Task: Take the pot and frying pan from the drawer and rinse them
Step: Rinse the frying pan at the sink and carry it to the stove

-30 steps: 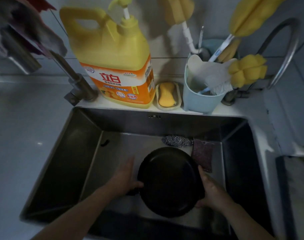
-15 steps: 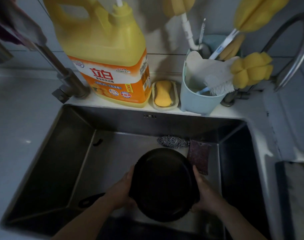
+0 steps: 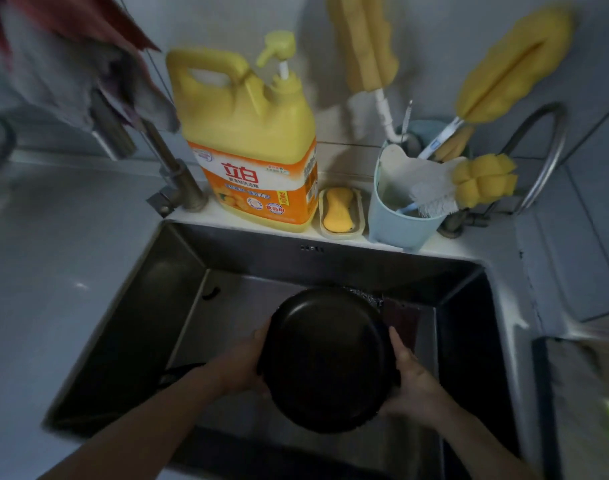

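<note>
Both hands grip the dark pan [image 3: 325, 358] between them over the sink [image 3: 178, 271]: left hand [image 3: 242, 367] on its left rim, right hand [image 3: 412, 382] on its right; the curved tap [image 3: 542, 157] stands far right.

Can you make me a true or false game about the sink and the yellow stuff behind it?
1. Both hands hold the black pan over the sink. True: the left hand and the right hand each hold one side.
2. The big yellow soap bottle lies inside the sink. False: it stands upright on the ledge behind the sink.
3. A yellow soap bar sits in a dish between the bottle and the blue cup. True.
4. The blue cup is empty. False: brushes and yellow sponges stick out of it.
</note>
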Demonstrator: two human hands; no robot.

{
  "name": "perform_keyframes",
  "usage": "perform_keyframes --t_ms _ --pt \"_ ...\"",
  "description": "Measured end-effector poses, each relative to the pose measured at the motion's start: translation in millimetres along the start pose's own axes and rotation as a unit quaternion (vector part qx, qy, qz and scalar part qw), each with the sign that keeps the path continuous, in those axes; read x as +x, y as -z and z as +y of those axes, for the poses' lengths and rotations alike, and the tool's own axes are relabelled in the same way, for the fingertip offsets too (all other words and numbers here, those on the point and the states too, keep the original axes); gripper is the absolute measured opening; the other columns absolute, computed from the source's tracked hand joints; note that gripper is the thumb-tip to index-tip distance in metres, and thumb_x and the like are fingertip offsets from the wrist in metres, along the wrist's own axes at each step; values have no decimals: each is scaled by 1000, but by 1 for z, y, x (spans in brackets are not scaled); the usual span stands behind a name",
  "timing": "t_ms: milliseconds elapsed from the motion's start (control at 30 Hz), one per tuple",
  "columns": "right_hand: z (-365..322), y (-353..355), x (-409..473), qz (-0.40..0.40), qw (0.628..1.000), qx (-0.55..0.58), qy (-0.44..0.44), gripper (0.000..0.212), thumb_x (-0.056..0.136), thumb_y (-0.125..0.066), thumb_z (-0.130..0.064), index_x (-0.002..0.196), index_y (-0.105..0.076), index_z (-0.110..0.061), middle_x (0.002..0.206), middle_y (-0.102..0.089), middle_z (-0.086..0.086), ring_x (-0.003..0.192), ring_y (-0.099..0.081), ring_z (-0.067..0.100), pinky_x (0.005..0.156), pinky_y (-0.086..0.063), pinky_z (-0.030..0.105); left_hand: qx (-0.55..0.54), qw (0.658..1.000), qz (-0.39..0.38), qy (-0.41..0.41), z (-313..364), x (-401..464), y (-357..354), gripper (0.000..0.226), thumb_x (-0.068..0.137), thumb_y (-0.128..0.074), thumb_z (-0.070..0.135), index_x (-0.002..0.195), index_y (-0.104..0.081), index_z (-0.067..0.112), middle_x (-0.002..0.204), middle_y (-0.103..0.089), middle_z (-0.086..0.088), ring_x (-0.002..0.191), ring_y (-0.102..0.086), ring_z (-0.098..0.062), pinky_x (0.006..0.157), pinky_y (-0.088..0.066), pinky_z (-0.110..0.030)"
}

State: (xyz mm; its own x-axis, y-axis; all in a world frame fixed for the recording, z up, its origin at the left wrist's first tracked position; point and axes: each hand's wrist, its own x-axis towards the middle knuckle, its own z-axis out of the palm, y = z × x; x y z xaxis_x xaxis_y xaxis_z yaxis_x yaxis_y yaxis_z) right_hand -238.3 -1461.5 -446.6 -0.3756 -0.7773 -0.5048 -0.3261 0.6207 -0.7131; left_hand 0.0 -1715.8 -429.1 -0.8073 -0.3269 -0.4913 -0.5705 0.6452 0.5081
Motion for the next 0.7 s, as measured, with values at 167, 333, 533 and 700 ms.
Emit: perform_keyframes --t_ms 167,333,533,700 --pt "-29 28 -31 31 997 50 46 153 39 -95 -37 146 13 -54 157 -14 -17 146 -21 12 118 -30 41 -29 999 6 -30 39 -10 61 131 61 -88 20 149 8 37 154 -26 0 135 -36 -18 97 -40 -20" --pt "-56 47 -82 104 986 55 121 150 44 -95 -39 150 10 -48 153 -18 -27 142 -24 5 118 -28 39 -18 994 60 -88 91 -52 102 140 52 -89 39 149 12 38 152 -31 10 135 -37 -11 106 -41 -35" --pt "-90 76 -114 201 961 -10 191 151 48 -98 -21 146 12 -54 150 -19 -17 134 -14 -24 105 -22 1 43 975 194 -103 130 -104 113 136 67 -78 50 141 35 34 158 -7 12 139 -28 -7 106 -33 -24" --pt "-135 108 -137 260 925 -52 274 135 60 -87 -39 151 13 -42 150 -7 -31 137 -12 -20 110 -29 20 66 940 304 -141 149 -129 137 131 67 -73 62 141 33 40 150 0 20 135 -18 3 113 -26 -25"
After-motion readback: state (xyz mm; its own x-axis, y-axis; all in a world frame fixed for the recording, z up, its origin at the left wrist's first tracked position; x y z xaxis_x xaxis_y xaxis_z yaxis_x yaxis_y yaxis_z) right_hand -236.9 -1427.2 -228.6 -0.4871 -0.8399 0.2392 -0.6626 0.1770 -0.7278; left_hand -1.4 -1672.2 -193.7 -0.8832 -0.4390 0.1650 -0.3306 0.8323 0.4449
